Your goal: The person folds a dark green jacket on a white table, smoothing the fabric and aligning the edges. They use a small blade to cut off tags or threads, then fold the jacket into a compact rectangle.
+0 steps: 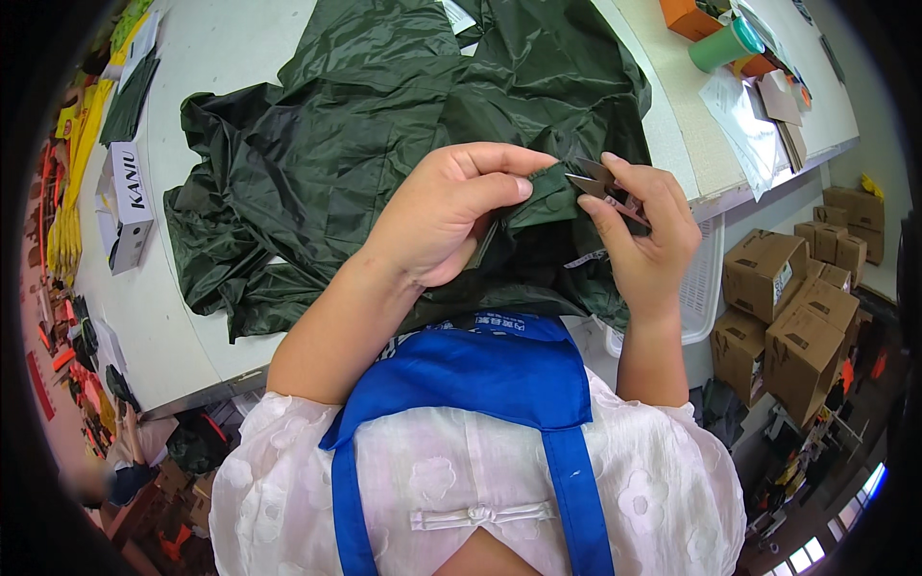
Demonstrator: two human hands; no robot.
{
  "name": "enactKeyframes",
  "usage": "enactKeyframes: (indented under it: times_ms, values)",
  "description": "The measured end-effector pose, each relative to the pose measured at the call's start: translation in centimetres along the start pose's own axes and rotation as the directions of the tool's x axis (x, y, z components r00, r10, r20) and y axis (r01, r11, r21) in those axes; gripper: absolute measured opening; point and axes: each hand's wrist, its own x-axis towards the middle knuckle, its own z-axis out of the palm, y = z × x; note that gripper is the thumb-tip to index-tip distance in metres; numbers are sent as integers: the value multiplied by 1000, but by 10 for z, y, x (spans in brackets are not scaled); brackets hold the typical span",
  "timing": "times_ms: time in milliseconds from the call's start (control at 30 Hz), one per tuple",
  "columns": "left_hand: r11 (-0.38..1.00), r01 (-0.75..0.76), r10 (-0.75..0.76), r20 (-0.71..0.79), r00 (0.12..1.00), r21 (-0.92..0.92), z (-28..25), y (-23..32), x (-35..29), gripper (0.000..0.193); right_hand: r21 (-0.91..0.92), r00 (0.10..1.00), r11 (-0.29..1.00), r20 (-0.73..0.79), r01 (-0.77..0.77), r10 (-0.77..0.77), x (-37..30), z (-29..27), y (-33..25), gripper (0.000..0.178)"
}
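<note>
A dark green garment of thin shiny cloth lies crumpled over the white table in front of me. My left hand pinches a folded, stitched edge of it between thumb and fingers, lifted near my chest. In my right hand is a pair of thread snips, held between thumb and fingers. Their pointed metal blades stand apart, right beside the pinched edge. Whether a thread lies between the blades is too small to tell. A narrow pale strip hangs below the right hand.
To the left stands a white box beside yellow and dark cloth. At the upper right are a green cup, an orange box and clear plastic sheets. A white plastic basket sits below the table edge; cardboard boxes are stacked further right.
</note>
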Motion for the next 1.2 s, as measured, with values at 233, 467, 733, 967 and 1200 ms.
enactKeyframes:
  times_ms: [233,467,733,967,1200]
  values:
    - [1000,-12,12,3,1000,-7,1,1,-3,26,57,1000,998,5,-10,10,3,0,-1,36]
    - [1000,-7,7,-2,1000,-11,3,-1,-4,26,87,995,992,41,-94,91,1,-5,1,36]
    - [999,6,-4,32,999,-53,5,-1,-5,26,124,990,984,74,-129,120,1,-10,4,35]
    - [999,-13,14,21,1000,-44,4,-5,-5,27,127,991,984,73,-123,114,2,-13,0,35]
    - [1000,-2,2,20,1000,2,10,-4,-8,26,170,992,979,66,-114,104,4,-8,-8,32]
